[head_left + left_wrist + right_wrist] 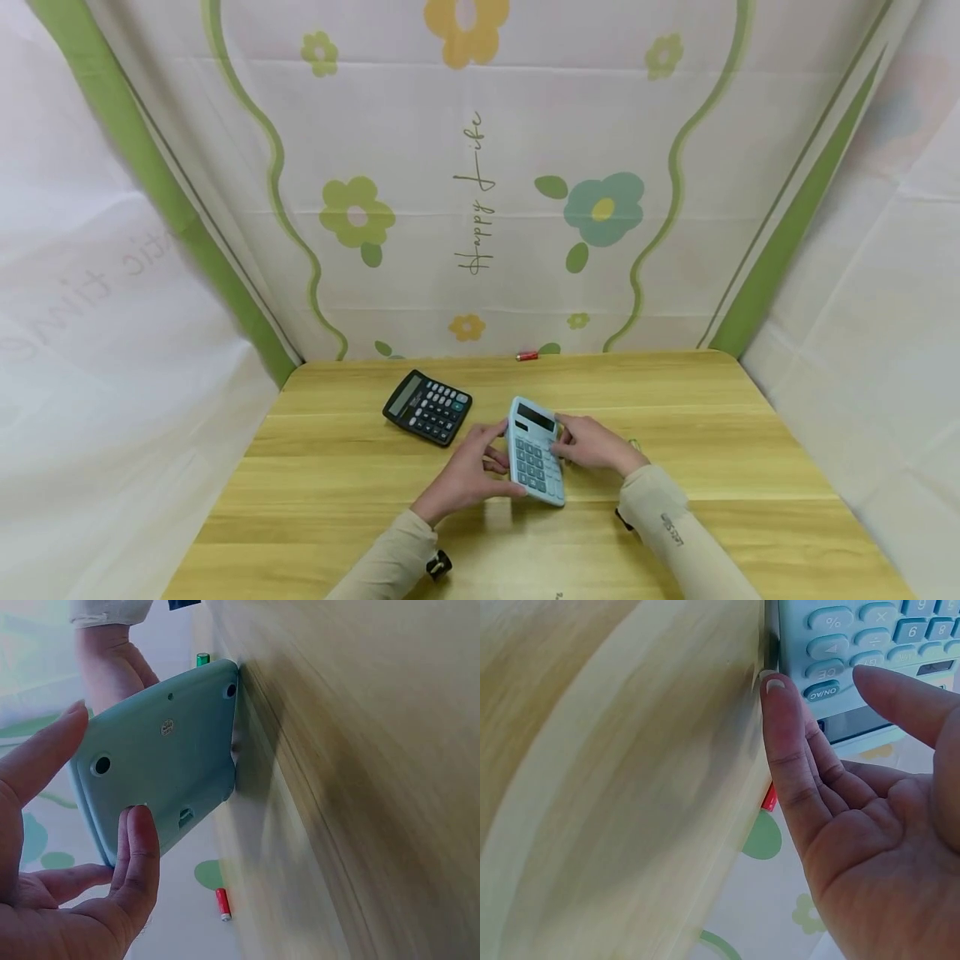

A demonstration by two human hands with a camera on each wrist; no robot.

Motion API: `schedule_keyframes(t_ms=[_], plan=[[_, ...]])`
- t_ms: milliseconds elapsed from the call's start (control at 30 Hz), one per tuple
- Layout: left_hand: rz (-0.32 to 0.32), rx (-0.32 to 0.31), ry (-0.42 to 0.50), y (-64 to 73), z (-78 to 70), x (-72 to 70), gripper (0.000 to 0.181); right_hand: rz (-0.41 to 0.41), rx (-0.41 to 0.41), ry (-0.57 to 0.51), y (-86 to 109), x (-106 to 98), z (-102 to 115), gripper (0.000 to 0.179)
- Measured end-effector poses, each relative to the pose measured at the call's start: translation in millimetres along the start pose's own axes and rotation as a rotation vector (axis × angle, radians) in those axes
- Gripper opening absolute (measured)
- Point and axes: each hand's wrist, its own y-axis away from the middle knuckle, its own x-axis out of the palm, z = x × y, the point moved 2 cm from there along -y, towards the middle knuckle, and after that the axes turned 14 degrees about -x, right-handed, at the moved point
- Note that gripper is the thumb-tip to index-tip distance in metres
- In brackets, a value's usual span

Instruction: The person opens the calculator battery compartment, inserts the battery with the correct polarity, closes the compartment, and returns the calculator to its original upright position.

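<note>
A light blue calculator (534,454) is tilted up on its side over the table, keys and dark display toward the head camera. My left hand (474,471) grips its left edge, thumb at the near corner and fingertips against the back. In the left wrist view, the calculator's back (161,742) shows round dark feet, a small sticker and a latch slot; its lower edge is down at the tabletop. Along the right edge, my right hand (596,444) holds it near the display, thumb over the keys (877,637) and fingers at the edge.
A black calculator (427,407) lies face up on the wooden table (315,483), left of my left hand. At the back edge lies a red battery (527,356). A green battery (203,658) stands partly hidden behind the light blue calculator. Patterned curtains (480,167) enclose the table.
</note>
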Motion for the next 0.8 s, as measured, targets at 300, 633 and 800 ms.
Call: schedule_keyframes(t_ms=[300,633,800], plan=[[0.007,0.005,-0.012,-1.2,-1.8,4.0,0.106,-0.012,0.006,0.012,0.5,2.4,-4.2,0.07],[-0.006,0.025,-0.052,-4.2,-0.1,6.8,0.108,-0.015,-0.001,0.032,0.4,2.3,-5.0,0.066],[0.003,0.048,-0.036,-7.1,2.6,5.8,0.108,-0.028,-0.013,0.005,-0.3,3.1,-4.8,0.064]])
